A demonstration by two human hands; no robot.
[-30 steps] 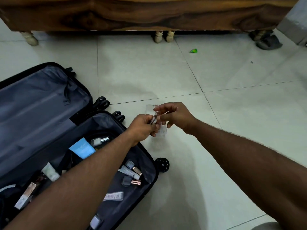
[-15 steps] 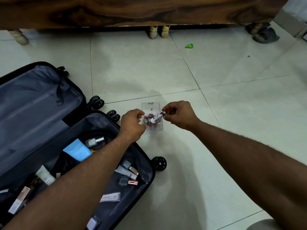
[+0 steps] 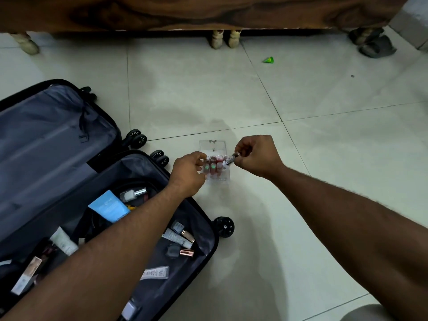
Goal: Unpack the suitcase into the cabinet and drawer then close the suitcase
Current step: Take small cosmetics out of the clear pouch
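Hands parted since a second ago: then fingertips met over small tube (image 3: 228,161), hiding most of clear organiser (image 3: 214,148) on floor. Now left hand (image 3: 188,173) drawn back toward suitcase side, fingers curled at organiser's left edge; whether it touches, cannot tell. Right hand (image 3: 256,156) alone pinches tube, tube tilted, white end low over organiser's right slots. Organiser now uncovered between hands, red and green-capped pieces visible in its slots. Camera tipped slightly; wooden furniture edge sits lower in view.
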